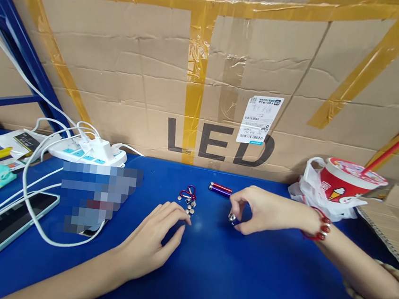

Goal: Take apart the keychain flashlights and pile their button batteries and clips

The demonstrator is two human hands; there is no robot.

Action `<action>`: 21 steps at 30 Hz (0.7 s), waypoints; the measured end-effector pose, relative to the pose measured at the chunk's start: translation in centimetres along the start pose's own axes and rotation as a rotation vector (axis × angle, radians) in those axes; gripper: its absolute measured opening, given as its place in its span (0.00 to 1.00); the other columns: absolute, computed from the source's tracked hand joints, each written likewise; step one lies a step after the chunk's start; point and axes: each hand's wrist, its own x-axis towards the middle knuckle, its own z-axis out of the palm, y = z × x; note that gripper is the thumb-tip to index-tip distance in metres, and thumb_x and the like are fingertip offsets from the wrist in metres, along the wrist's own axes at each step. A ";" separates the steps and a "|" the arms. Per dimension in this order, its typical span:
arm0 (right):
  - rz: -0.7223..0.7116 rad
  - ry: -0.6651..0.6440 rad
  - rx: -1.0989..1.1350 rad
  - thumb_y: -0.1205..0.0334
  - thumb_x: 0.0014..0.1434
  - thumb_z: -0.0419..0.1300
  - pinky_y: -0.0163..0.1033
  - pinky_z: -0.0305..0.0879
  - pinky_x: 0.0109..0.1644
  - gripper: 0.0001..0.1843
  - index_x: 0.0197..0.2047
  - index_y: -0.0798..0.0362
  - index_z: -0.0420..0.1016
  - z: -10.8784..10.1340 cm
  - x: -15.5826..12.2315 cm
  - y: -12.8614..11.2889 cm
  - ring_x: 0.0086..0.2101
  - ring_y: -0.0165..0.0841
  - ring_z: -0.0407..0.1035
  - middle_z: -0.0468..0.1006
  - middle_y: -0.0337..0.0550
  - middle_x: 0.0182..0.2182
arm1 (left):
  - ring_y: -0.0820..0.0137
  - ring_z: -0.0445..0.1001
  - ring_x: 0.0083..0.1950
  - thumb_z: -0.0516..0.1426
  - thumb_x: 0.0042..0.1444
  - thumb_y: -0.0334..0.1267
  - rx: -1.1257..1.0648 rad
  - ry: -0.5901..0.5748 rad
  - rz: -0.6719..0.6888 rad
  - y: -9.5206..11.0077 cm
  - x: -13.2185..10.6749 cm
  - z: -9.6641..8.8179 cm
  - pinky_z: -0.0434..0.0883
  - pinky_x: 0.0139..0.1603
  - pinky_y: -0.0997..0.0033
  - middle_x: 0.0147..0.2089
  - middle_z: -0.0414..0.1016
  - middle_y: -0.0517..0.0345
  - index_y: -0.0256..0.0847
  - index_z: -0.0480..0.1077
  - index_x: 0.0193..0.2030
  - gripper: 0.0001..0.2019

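Note:
My right hand [262,211] pinches a small flashlight [232,217] between thumb and fingers; its round silver end faces me and most of its body is hidden. Just beyond that hand lie a red metal tube [222,187] and a purple metal tube [218,190], side by side with silver ends. My left hand [156,235] rests over the blue table with fingers curved and thumb apart, holding nothing I can see. Past its fingertips is a loose group of small silver button cells [192,210], with red carabiner clips [191,191] behind them.
A large taped cardboard box [151,68] stands along the back. On the left are a white power strip [92,155], looping white cables [28,198], a tablet [2,228] and a blurred-out patch. A red cup [345,184] with a straw sits in a plastic bag [311,190] at right.

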 end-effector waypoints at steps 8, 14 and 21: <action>-0.248 -0.053 0.392 0.58 0.56 0.60 0.30 0.63 0.31 0.11 0.39 0.57 0.73 4.7 2.2 -2.5 0.27 0.27 0.66 0.72 0.38 0.27 | 0.72 0.61 0.32 0.47 0.63 0.40 0.090 -0.031 -0.024 0.1 0.0 -0.3 0.57 0.35 0.69 0.29 0.65 0.59 0.38 0.63 0.24 0.16; -0.402 0.045 0.373 0.58 0.63 0.55 0.32 0.62 0.42 0.11 0.46 0.52 0.73 6.9 2.3 -3.2 0.35 0.27 0.66 0.73 0.40 0.37 | 0.73 0.58 0.30 0.55 0.56 0.52 0.115 -0.029 0.087 -0.2 0.1 -0.3 0.54 0.31 0.71 0.25 0.64 0.61 0.36 0.63 0.24 0.21; -0.273 0.122 0.508 0.55 0.59 0.59 0.29 0.61 0.34 0.13 0.45 0.51 0.72 7.5 2.5 -2.5 0.32 0.25 0.64 0.73 0.38 0.35 | 0.74 0.57 0.27 0.52 0.61 0.43 -0.017 0.016 0.085 -0.7 -0.1 0.0 0.56 0.29 0.74 0.19 0.61 0.61 0.35 0.58 0.20 0.20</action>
